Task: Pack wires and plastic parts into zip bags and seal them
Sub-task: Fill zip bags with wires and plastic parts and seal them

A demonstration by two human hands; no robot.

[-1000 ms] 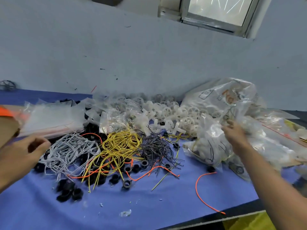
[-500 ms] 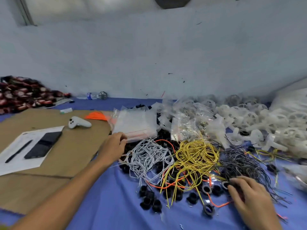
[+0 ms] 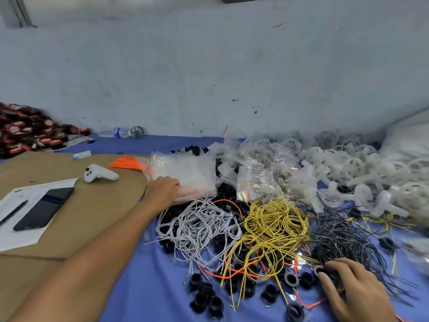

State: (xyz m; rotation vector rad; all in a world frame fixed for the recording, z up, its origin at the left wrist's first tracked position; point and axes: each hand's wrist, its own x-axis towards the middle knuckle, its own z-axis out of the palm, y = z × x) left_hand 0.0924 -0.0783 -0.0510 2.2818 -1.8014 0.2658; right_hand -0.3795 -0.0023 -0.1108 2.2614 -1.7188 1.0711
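Left hand (image 3: 162,190): fingers curled over the near left corner of the stack of zip bags (image 3: 185,169), left of frame centre. The thumb is hidden.

Right hand (image 3: 355,293): at lower right, fingers bent over the black rings (image 3: 291,278). Thumb and forefinger flank one ring, but whether they pinch it cannot be told.

Governing relation: the stack lies up and left of the wire heaps, long side running across the frame. The left hand is on it. The right hand is well apart from it, at the near edge of the black wires (image 3: 348,240).

Condition: the bags are clear, flat and red-lined at the seal. The grey wires (image 3: 199,226) and yellow wires (image 3: 274,226) lie tangled between the two hands, and the white plastic parts (image 3: 348,173) are heaped at right.

Judgement: one bag must be peeled off the slippery stack.
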